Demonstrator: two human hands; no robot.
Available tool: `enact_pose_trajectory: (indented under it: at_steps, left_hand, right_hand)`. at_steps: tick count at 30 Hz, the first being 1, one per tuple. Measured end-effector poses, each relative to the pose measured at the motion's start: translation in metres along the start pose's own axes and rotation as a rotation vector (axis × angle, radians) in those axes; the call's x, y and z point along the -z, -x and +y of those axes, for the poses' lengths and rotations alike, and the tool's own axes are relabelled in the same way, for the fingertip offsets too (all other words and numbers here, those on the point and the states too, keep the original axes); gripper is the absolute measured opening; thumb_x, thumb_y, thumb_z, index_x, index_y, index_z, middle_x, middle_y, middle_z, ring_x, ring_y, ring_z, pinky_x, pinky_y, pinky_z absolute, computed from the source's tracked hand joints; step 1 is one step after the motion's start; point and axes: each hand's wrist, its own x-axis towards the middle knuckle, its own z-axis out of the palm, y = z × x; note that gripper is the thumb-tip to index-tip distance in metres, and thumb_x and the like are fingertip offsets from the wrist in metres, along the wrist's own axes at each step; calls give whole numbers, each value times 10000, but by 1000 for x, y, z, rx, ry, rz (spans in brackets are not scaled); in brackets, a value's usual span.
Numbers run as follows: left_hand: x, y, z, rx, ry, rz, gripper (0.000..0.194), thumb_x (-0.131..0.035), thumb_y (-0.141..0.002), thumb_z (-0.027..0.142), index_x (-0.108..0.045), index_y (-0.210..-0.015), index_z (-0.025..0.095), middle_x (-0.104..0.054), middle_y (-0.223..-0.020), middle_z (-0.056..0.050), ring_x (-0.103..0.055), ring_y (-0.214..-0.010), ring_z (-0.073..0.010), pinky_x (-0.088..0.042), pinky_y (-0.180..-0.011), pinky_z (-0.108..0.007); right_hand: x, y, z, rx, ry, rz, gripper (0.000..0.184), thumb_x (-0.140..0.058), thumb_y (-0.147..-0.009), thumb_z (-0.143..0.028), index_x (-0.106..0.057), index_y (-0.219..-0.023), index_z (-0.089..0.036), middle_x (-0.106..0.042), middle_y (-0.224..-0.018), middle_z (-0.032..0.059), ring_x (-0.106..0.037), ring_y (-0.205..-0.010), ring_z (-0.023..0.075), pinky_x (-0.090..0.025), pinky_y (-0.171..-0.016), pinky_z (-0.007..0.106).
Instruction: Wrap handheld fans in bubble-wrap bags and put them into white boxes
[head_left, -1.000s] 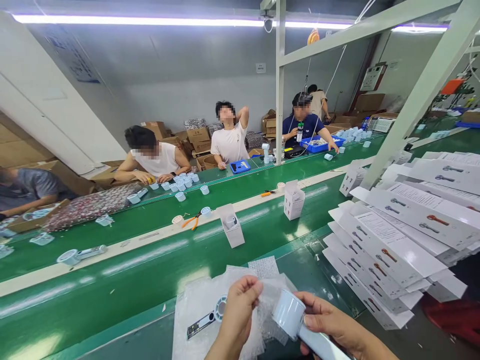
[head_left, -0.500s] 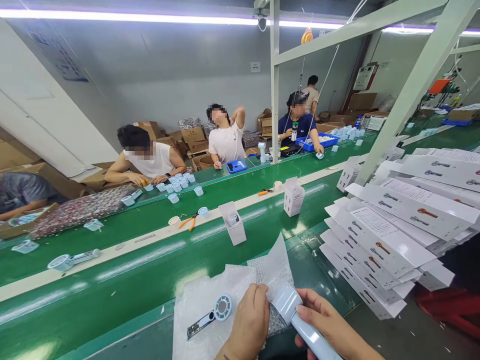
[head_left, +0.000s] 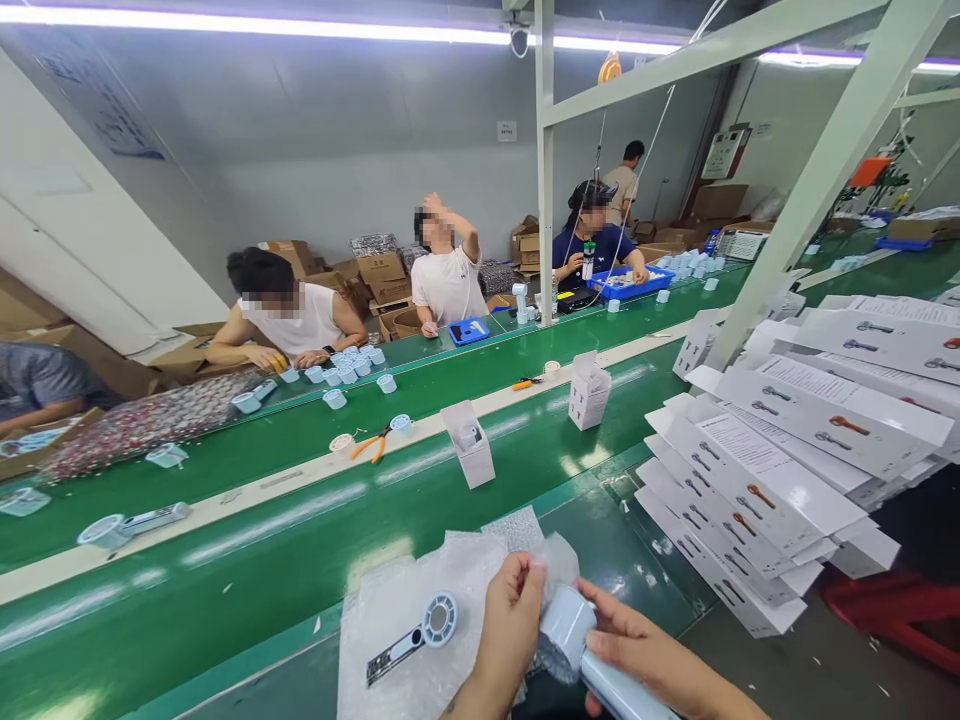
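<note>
here the right hand point(head_left: 645, 650) grips the pale blue fan point(head_left: 574, 635) while the left hand point(head_left: 514, 620) pinches the bubble bag point(head_left: 559, 560) over its head.

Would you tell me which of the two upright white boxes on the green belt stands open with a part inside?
The nearer white box, beside the orange pliers: its top is open, showing a pale part. The farther box shows nothing inside.

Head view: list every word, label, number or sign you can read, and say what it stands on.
None can be read.
Flat white boxes: printed lines beside pictures of the product, too small.
Upright white box on the green belt: small marks, illegible.
Wall notice: blurred.
Blue wall poster: blurred.
Board at the far right wall: unreadable.
Pale blue handheld device in the right hand, bubble wrap in the left hand: no lettering shows.
</note>
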Motion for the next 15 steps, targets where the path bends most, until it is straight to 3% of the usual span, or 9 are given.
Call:
enact_pose_trajectory:
  at_steps: [3, 6, 8, 11, 15]
  left_hand:
    - [12, 4, 2, -444, -412, -103, 261, -411, -902, 347, -585, -790, 189, -562, -664, 2, -519, -616, -131, -402, -572, -231]
    - [23, 10, -5, -868, -807, -23, 250, -342, -931, 218, -591, -919, 190, -624, -711, -29, -592, -634, -152, -471, -583, -248]
    - [24, 13, -13, -970, -951, 110, 231, -334, -926, 168, -556, -986, 183, -633, -704, -30, -615, -612, -162, -497, -562, -259]
    - [18, 17, -20, -961, -988, 213, 208, -333, -915, 135, -510, -1015, 178, -650, -699, -26, -646, -608, -166, -521, -549, -258]
    - [8, 17, -14, -1081, -929, 93, 205, -338, -875, 91, -495, -977, 176, -663, -718, -44, -646, -623, -178, -546, -574, -280]
  right_hand:
    - [3, -1, 5, -8, -11, 22, 756, -751, -646, -508, -420, -1256, -209, -634, -858, 37, -680, -576, 176, -465, -384, 171]
    - [3, 2, 1, 30, -27, 99, 595, -694, -720, -494, -466, -1166, -174, -633, -763, 28, -668, -579, 182, -504, -374, 205]
    - [0, 2, -4, 82, -33, 151, 546, -693, -727, -492, -465, -1116, -184, -619, -795, 25, -665, -587, 191, -520, -357, 238]
    - [-6, -1, -5, 165, -28, 251, 539, -740, -674, -510, -448, -1020, -217, -580, -855, 2, -653, -584, 181, -511, -326, 249]
    - [-8, -8, 4, 102, -51, 283, 627, -736, -646, -539, -377, -1062, -237, -603, -744, -22, -634, -544, 183, -496, -329, 254]
